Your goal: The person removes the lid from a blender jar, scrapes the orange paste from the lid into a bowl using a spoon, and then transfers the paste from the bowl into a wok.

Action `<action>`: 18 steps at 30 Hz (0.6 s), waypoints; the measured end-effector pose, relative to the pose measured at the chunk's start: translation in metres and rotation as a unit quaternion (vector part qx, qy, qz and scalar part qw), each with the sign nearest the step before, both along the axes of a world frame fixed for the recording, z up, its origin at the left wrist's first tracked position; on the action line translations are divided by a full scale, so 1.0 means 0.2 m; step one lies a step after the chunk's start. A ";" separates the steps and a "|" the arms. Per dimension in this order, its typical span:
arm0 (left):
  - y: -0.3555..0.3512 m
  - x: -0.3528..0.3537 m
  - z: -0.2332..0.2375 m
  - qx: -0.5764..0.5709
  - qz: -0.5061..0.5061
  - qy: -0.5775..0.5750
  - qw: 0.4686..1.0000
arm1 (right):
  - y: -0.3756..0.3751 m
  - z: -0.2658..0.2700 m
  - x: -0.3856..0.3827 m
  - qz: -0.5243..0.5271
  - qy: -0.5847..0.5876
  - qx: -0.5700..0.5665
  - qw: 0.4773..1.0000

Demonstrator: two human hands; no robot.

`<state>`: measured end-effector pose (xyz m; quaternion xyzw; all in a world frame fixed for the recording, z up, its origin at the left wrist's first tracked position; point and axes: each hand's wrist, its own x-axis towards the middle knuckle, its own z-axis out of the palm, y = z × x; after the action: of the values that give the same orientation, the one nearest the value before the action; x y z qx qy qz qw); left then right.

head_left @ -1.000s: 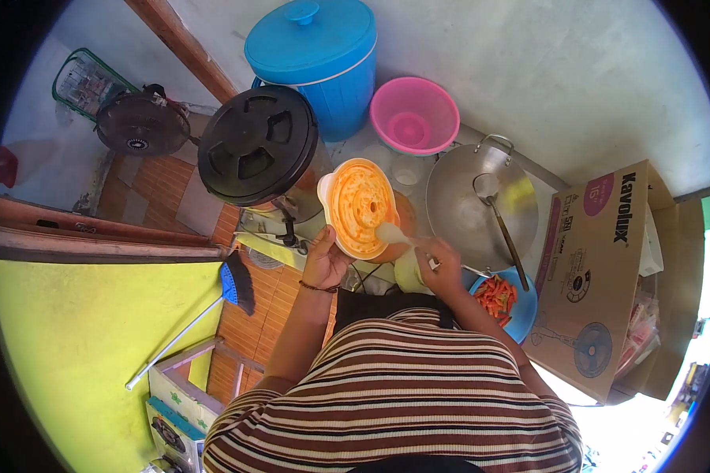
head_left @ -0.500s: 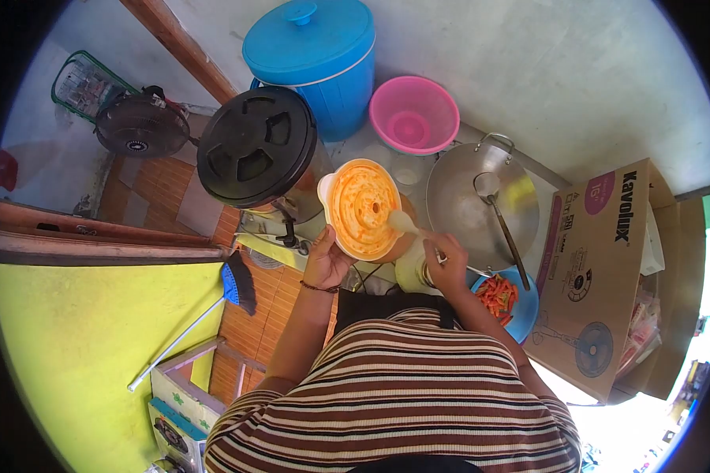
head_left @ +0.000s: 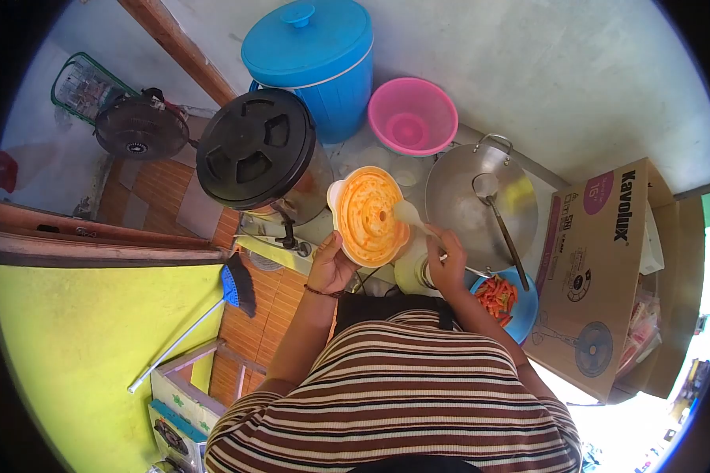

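My left hand (head_left: 331,266) grips the lower left rim of a round, tilted, white lid-like piece (head_left: 364,214). Orange paste smears its inner face in rings around a dark spot near the middle. Between the closed fingers of my right hand (head_left: 448,266) is the handle of a pale spoon (head_left: 409,214), whose bowl touches the right part of the smeared face. Just left of my right hand stands a pale yellow-green container (head_left: 410,276), partly hidden. A blue bowl (head_left: 527,309) of cut red-orange pieces (head_left: 497,299) sits to the right, by my right forearm.
A wide metal wok (head_left: 457,217) with a ladle (head_left: 503,225) stands to the right, beside a large cardboard box (head_left: 584,276). Behind are a pink basin (head_left: 412,117), a blue lidded bucket (head_left: 315,79) and a black-lidded container (head_left: 252,146). A broom (head_left: 238,284) leans at left.
The smeared lid-like piece has shifted slightly down and tilted more, with my left hand moving right and down. The spoon has moved a little, staying against its face.
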<state>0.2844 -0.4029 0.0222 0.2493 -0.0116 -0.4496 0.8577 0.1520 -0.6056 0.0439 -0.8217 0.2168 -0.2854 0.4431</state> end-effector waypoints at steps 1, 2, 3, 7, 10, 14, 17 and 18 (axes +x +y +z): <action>0.00 0.00 -0.01 0.001 -0.001 0.001 1.000 | 0.00 0.00 0.00 0.011 -0.002 -0.003 1.000; 0.00 -0.01 -0.01 0.002 -0.003 0.002 1.000 | 0.00 0.01 0.01 0.022 -0.003 -0.005 1.000; 0.00 -0.01 -0.02 0.003 -0.005 0.002 1.000 | 0.01 0.02 0.01 0.033 -0.005 -0.008 0.999; 0.00 -0.01 -0.03 -0.002 -0.003 0.005 1.000 | -0.01 -0.01 -0.01 0.003 0.026 0.008 1.000; 0.00 -0.01 -0.03 -0.004 0.006 -0.005 1.000 | -0.01 -0.01 -0.01 0.012 -0.018 -0.027 0.999; 0.01 -0.02 -0.02 -0.002 0.004 -0.027 1.000 | 0.00 0.02 0.02 0.086 -0.072 -0.143 0.983; 0.00 -0.02 -0.02 -0.014 0.005 -0.033 0.999 | 0.02 0.02 0.03 0.057 -0.022 -0.067 0.996; 0.00 -0.02 -0.02 -0.019 0.008 -0.033 0.999 | 0.02 0.02 0.02 0.038 -0.001 -0.024 0.999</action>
<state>0.2794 -0.4025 0.0174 0.2476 -0.0471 -0.4342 0.8649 0.1567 -0.6007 0.0478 -0.8392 0.1786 -0.2743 0.4342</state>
